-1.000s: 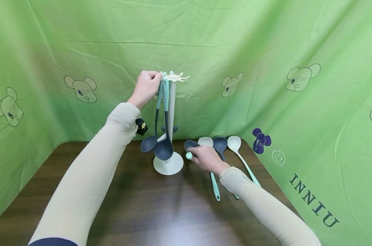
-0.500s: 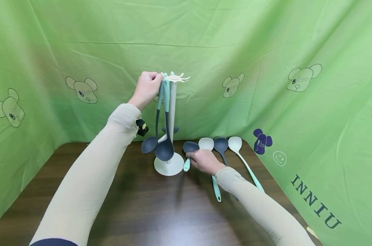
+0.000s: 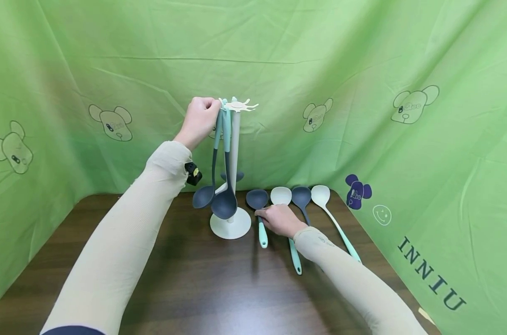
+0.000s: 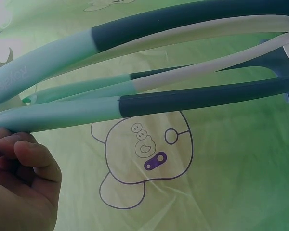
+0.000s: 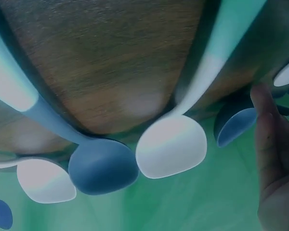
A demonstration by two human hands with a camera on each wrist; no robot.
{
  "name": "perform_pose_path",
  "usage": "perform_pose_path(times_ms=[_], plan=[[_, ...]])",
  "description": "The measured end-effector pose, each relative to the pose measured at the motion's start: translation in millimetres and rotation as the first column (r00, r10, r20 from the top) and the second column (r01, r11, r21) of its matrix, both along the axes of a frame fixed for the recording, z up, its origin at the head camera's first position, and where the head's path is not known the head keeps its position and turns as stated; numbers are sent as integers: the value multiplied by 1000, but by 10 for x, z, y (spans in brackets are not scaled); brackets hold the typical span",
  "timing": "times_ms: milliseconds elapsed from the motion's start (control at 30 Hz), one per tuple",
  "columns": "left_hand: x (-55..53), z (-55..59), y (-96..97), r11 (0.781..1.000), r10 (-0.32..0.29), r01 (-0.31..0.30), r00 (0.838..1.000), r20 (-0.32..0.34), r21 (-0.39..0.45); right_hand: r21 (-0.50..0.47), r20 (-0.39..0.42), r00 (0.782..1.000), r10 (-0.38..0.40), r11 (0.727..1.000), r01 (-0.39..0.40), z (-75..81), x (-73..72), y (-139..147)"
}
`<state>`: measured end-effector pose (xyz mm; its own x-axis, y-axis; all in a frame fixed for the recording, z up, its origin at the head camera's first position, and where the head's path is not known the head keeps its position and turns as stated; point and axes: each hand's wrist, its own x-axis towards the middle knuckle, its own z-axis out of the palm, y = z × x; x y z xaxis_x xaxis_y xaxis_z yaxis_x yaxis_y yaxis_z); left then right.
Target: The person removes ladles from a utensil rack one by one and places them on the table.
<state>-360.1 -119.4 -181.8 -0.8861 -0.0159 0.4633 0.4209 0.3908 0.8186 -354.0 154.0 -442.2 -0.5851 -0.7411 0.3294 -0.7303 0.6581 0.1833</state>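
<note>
My left hand (image 3: 201, 120) is raised at the top of a white utensil stand (image 3: 235, 153). Its curled fingers hold the upper handle end of a dark ladle (image 3: 203, 197) with a mint grip. Another dark ladle (image 3: 224, 205) hangs beside it. In the left wrist view the curled fingers (image 4: 26, 151) meet the lowest mint handle (image 4: 67, 113). Low over the table, my right hand (image 3: 281, 219) pinches the neck of a dark ladle (image 3: 257, 199), whose mint handle end points toward me. The right wrist view shows that ladle's bowl (image 5: 237, 127) beside the fingers.
Right of that ladle lie a white ladle (image 3: 281, 195), a dark ladle (image 3: 301, 196) and a second white one (image 3: 321, 195), bowls away from me. The stand's round base (image 3: 230, 231) is close left of my right hand. A green curtain (image 3: 270, 60) surrounds the table (image 3: 186, 284).
The handle of the ladle in my right hand has swung down and toward me, bringing the ladle in line beside the others. My left hand stays at the stand's top.
</note>
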Motion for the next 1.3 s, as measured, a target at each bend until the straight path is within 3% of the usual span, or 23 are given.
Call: perform_pose_path(times_ms=[233, 633, 1300], plan=[[6, 0, -5, 1000, 1, -1, 1000, -1, 4, 29, 41, 999, -18, 999, 16, -33, -7, 52], [-1, 1, -14, 1000, 1, -1, 1000, -8, 8, 115, -29, 1000, 7, 993, -4, -102, 6, 90], [-15, -15, -11, 1000, -11, 11, 1000, -6, 9, 136, -30, 999, -38, 990, 41, -167, 59, 79]])
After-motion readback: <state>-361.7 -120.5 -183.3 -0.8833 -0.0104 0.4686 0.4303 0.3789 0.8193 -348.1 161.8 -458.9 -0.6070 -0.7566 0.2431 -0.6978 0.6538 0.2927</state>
